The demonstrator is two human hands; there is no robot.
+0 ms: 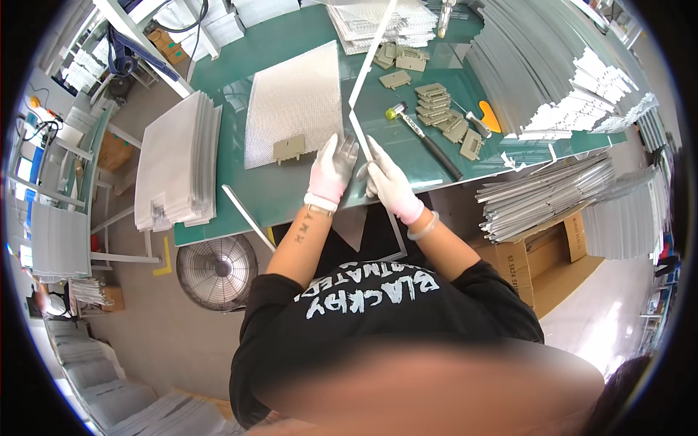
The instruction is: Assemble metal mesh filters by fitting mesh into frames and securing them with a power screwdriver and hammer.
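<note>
My right hand [391, 185], in a white glove with a pink cuff, closes around a slim white frame strip [358, 125]. The strip meets another white length [374, 54] at a bend above my hands and passes down toward my lap. My left hand [334, 171], gloved the same way with greyed fingertips, is just left of the strip, its fingers stretched out and nothing visible in them. Beyond it lies a silvery mesh panel [294, 94] on the green tabletop [222, 65]. An olive-coloured plate [289, 148] rests on the mesh's near edge.
A hammer [430, 144] and several olive plates [432, 102] lie right of my hands, near an orange tool [488, 118]. Panel stacks stand left [178, 160] and right [538, 65]. White strips [545, 192] lie over a cardboard box [538, 269]. A fan [218, 272] stands below the table.
</note>
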